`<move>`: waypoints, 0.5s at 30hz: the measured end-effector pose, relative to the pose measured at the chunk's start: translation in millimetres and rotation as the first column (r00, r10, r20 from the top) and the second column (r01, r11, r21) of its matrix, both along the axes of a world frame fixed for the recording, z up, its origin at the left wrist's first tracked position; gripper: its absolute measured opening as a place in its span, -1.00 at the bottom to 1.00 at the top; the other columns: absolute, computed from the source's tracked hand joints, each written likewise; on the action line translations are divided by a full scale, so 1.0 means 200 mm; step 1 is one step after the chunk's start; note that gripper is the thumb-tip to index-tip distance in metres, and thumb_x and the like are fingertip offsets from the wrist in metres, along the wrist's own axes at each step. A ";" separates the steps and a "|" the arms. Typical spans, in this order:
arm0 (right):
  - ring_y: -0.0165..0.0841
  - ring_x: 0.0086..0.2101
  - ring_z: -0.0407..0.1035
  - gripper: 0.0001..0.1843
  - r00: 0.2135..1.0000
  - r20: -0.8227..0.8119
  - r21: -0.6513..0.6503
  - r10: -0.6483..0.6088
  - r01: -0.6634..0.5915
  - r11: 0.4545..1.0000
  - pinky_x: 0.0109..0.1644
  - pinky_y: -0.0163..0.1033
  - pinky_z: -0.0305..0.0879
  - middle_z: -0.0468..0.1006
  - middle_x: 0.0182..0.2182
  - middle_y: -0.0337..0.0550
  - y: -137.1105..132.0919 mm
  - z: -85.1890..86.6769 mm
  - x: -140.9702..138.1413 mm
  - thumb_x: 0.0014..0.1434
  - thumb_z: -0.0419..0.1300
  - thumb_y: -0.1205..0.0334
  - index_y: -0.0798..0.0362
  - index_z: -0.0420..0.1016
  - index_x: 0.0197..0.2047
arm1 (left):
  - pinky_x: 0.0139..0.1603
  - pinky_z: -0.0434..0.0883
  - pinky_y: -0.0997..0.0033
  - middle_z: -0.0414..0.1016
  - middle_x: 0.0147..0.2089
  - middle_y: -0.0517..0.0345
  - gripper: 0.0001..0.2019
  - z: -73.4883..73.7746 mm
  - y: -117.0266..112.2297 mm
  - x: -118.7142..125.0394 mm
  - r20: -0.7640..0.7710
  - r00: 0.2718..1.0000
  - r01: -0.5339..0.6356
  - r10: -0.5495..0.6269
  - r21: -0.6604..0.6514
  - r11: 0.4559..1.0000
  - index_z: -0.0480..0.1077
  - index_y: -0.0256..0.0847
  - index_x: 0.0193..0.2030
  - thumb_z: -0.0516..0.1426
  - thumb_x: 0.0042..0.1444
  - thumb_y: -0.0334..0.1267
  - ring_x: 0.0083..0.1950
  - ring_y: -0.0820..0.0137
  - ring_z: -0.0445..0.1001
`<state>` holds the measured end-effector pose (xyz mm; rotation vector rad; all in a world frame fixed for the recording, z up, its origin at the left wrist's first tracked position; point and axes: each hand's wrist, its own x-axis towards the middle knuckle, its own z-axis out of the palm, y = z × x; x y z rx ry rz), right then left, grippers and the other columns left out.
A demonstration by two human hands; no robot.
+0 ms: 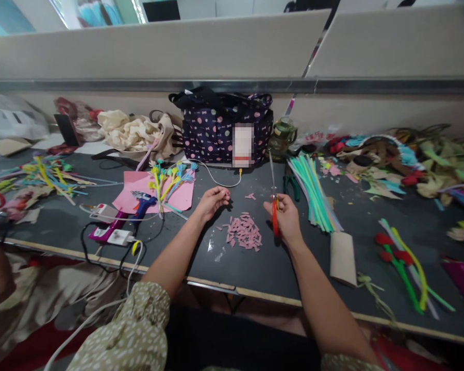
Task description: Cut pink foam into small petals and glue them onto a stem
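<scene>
The right hand (286,219) is closed around the red handles of the scissors (272,186), whose blades point away toward the far side of the table (224,270). The left hand (213,198) sits to the left with its fingers curled in and the fingertips close together. It may be pinching a small scrap, but the view is too coarse to tell. Between and just nearer than the two hands lies the heap of pink snippets (244,233), and one stray pink piece (250,196) lies a little farther off. Judging by this, the snipping goes best with the blades low over the heap, so the cut bits drop onto it and do not scatter. The left fingertips should stay behind the cutting line, feeding material in short, even steps. The bundle of green pipe cleaners (313,198) and the pliers (290,183) lie close on the right, so the right elbow needs care not to sweep them.
</scene>
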<state>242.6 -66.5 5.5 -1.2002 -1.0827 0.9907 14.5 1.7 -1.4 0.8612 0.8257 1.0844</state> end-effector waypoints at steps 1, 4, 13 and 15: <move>-0.53 -0.63 0.19 -0.57 1.000 -0.024 -0.022 0.012 -0.013 1.000 -0.59 -0.42 0.15 0.33 -0.55 -0.43 -0.01 0.01 -0.01 -0.03 0.30 -0.03 0.00 0.29 -0.18 | -0.41 0.41 0.60 0.48 -0.39 0.10 -0.81 0.00 0.00 0.00 0.029 1.000 -0.004 0.005 -0.024 1.000 0.43 -0.36 -0.36 0.30 -0.06 -0.30 -0.44 0.56 0.43; -0.48 -0.64 0.27 -0.58 0.999 -0.036 -0.070 0.041 -0.043 0.997 -0.59 -0.38 0.24 0.37 -0.57 -0.38 -0.03 0.03 -0.01 0.05 0.22 -0.09 0.02 0.33 -0.15 | -0.43 0.43 0.61 0.51 -0.33 0.07 -0.88 0.01 0.01 -0.01 0.107 0.994 -0.020 0.030 -0.094 0.995 0.42 -0.35 -0.36 0.27 -0.02 -0.38 -0.43 0.56 0.45; -0.35 -0.45 0.45 -0.52 0.995 0.099 -0.051 0.020 -0.015 0.999 -0.35 -0.21 0.44 0.49 -0.44 -0.24 -0.01 -0.05 0.01 0.08 0.20 -0.01 0.04 0.35 0.02 | -0.29 0.49 0.58 0.55 -0.32 0.06 -0.84 0.00 0.02 -0.02 0.169 0.981 -0.068 0.092 -0.148 0.987 0.45 -0.37 -0.32 0.30 -0.08 -0.46 -0.35 0.51 0.52; -0.35 -0.42 0.46 -0.46 0.995 0.091 -0.033 0.046 -0.043 0.999 -0.27 -0.16 0.45 0.49 -0.42 -0.23 -0.01 -0.04 0.01 0.09 0.18 -0.01 0.04 0.29 0.10 | -0.30 0.49 0.58 0.54 -0.33 0.08 -0.81 -0.01 0.03 -0.02 0.147 0.984 -0.083 0.104 -0.141 0.987 0.46 -0.36 -0.33 0.32 -0.13 -0.45 -0.37 0.52 0.51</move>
